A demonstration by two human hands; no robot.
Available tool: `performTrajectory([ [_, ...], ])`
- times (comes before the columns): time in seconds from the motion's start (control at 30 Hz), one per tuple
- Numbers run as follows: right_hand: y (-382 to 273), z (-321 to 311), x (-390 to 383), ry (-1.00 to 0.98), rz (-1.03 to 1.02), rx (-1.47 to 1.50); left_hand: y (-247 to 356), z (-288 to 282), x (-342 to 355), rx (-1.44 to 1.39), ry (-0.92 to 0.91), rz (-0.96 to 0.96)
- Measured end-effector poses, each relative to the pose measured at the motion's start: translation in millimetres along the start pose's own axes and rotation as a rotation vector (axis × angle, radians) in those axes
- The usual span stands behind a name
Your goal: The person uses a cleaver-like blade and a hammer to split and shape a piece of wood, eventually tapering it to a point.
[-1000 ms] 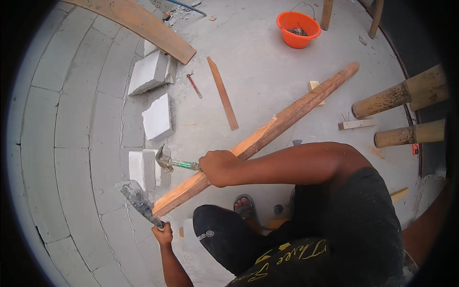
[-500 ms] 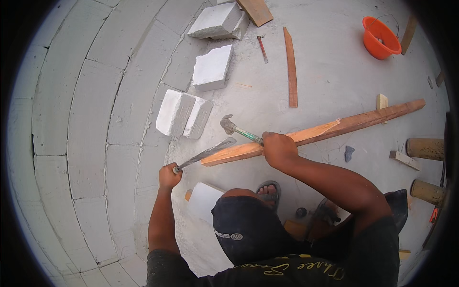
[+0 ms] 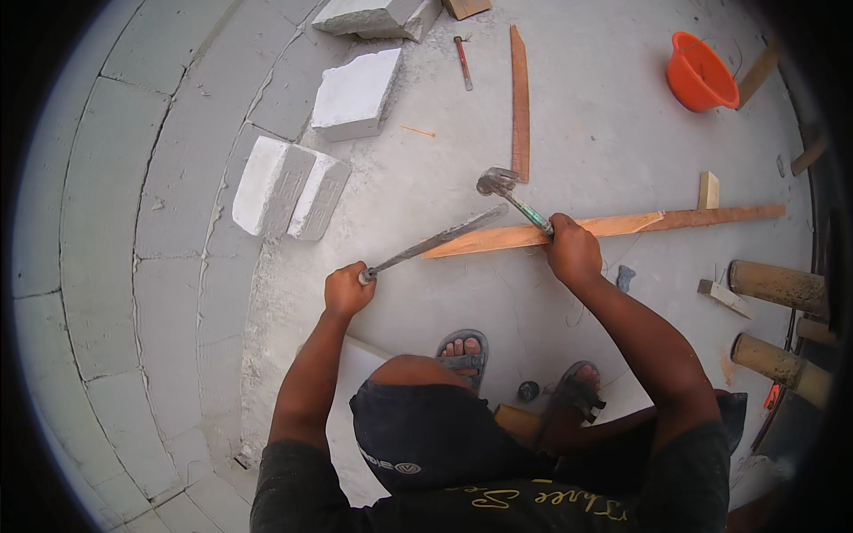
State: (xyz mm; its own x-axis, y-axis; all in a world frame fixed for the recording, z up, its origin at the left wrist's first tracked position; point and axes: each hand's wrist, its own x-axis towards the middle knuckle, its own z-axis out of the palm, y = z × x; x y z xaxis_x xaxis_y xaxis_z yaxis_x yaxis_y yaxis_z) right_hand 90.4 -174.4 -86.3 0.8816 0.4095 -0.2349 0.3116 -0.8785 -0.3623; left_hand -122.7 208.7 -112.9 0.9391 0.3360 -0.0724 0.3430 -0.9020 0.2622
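Note:
My left hand point(image 3: 349, 289) is closed round the handle of a long, dark machete point(image 3: 433, 239). Its blade points right and away, passing across the left end of a long wooden beam point(image 3: 613, 226); whether it touches the wood I cannot tell. My right hand point(image 3: 573, 250) grips a claw hammer point(image 3: 526, 210) by its green handle, above the beam. The metal hammer head lies just beyond the blade's tip, apart from it. Pale, freshly cut wood shows along the beam's left part, while its right part is reddish brown. A small wood block point(image 3: 708, 190) sits against the beam's far side.
White blocks point(image 3: 355, 96) stand beside the grey block wall point(image 3: 169, 213) on the left. Beyond the beam lie a reddish plank point(image 3: 520, 107) and a red-handled tool point(image 3: 464, 64). An orange basin point(image 3: 702, 73) is far right; round posts point(image 3: 777, 286) are at right.
The view has shifted. My right hand has carried the hammer right and away, so its head moved from left of the blade's tip to beyond it. Both hands keep their grips.

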Motion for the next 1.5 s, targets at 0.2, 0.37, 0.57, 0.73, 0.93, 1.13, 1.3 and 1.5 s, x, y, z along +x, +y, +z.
performTrajectory([
  [0.2,13,-14,18,0.059,0.032,0.072,20,-1,20,0.038,-0.037,0.017],
  [0.37,27,13,15,0.06,0.131,0.135,24,12,32,0.018,-0.054,-0.048],
  [0.57,34,11,14,-0.009,0.101,0.199,24,16,39,0.097,-0.134,-0.028],
  [0.73,38,11,9,0.036,0.139,0.332,20,33,46,0.126,-0.209,0.005],
  [0.93,38,5,3,0.102,0.308,0.491,20,32,50,0.135,-0.185,0.018],
  [1.13,52,34,4,0.269,0.24,0.496,18,30,59,0.112,-0.193,0.051],
  [1.3,44,38,0,0.456,0.022,0.423,8,28,81,0.122,-0.22,0.178],
  [1.5,7,10,-18,0.212,0.32,0.594,2,41,82,0.085,-0.17,0.209],
])
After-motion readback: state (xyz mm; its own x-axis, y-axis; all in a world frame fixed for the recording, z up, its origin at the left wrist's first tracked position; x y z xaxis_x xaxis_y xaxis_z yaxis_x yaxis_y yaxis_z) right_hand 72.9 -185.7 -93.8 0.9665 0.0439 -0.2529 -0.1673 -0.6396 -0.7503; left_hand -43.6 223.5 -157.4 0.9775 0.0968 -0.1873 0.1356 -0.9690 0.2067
